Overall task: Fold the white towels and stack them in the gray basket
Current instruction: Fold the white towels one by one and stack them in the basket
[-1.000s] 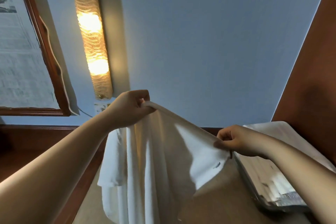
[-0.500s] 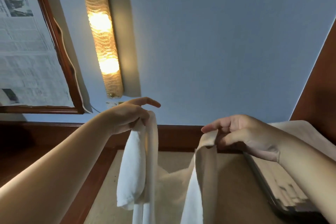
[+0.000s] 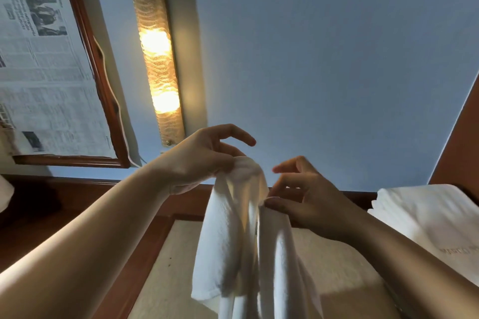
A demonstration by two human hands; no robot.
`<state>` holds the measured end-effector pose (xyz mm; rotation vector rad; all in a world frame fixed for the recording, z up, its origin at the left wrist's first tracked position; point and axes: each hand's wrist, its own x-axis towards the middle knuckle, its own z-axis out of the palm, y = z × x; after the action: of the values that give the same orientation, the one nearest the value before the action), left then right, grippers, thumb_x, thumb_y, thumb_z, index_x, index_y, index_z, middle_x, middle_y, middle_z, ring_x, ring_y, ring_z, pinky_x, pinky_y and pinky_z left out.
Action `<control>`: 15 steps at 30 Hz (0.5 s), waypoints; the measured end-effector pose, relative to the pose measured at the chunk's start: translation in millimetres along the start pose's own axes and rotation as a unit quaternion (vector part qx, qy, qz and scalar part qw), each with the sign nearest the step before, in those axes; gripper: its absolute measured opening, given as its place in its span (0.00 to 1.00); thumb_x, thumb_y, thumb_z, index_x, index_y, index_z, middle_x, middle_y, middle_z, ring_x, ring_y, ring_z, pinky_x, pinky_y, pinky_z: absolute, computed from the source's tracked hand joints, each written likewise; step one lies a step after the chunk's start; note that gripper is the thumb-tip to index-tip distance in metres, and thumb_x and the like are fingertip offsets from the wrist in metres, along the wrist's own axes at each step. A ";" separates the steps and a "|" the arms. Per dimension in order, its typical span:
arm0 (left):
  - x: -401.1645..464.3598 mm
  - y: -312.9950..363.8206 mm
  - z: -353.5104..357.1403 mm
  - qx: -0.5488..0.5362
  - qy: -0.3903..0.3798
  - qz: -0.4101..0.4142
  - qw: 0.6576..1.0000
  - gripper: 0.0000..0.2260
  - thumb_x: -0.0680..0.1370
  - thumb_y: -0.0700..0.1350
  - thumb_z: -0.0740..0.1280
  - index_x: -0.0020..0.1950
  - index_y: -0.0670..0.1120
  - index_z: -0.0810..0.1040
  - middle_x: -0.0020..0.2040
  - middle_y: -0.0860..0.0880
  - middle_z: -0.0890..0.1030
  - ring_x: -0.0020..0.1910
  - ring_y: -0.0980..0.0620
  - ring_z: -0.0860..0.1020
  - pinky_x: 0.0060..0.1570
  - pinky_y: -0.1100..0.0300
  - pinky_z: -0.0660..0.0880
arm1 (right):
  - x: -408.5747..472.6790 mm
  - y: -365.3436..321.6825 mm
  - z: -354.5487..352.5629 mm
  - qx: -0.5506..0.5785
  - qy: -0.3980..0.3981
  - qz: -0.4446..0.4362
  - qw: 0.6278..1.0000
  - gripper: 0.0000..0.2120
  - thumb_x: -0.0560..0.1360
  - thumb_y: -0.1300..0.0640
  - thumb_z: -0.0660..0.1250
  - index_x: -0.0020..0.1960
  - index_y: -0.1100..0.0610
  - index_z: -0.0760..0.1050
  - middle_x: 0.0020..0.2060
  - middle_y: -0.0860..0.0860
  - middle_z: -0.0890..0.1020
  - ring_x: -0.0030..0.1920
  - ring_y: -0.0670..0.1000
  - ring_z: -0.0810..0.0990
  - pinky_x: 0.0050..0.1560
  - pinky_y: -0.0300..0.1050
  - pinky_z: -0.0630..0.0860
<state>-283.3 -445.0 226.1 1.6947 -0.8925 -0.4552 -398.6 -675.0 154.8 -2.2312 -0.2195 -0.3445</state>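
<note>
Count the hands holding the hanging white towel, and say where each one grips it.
2. The left hand grips the towel at its bunched top; the right hand pinches its upper edge just to the right. The towel's lower part runs out of view.

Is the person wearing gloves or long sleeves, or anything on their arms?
No gloves. The left hand and right hand are bare, with no rings to be seen. Both forearms are bare too, as far as the picture shows: no sleeves, no watch and no bracelet on either wrist. The fingernails look short and plain.
</note>
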 end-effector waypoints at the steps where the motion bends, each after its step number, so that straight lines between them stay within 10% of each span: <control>1: 0.7 0.4 0.6 0.004 0.007 0.009 1.000 0.20 0.79 0.24 0.62 0.59 0.46 0.80 0.50 0.37 0.86 0.42 0.45 0.82 0.42 0.57 0.79 | 2.1 0.0 1.6 0.040 -0.033 0.011 0.999 0.06 0.75 0.44 0.75 0.45 0.44 0.82 0.62 0.42 0.77 0.57 0.45 0.83 0.56 0.44 0.83; 5: 0.6 -4.8 1.6 0.043 0.032 0.033 0.998 0.17 0.78 0.25 0.62 0.54 0.45 0.78 0.48 0.41 0.87 0.39 0.48 0.80 0.39 0.58 0.76 | 8.8 9.8 6.9 0.090 -0.055 0.044 0.993 0.12 0.77 0.43 0.73 0.47 0.50 0.79 0.46 0.60 0.84 0.47 0.61 0.84 0.52 0.65 0.83; 15: -2.3 -106.7 8.4 0.351 0.104 0.008 0.930 0.13 0.77 0.38 0.65 0.53 0.57 0.70 0.40 0.53 0.82 0.37 0.55 0.79 0.39 0.51 0.79 | 14.4 18.6 3.1 0.005 0.099 0.013 0.995 0.09 0.81 0.56 0.71 0.43 0.52 0.76 0.36 0.49 0.82 0.34 0.48 0.76 0.37 0.38 0.69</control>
<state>-255.6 -437.7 122.9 2.3277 -0.9717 0.0867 -379.3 -683.7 143.9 -2.1703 -0.0851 -0.5465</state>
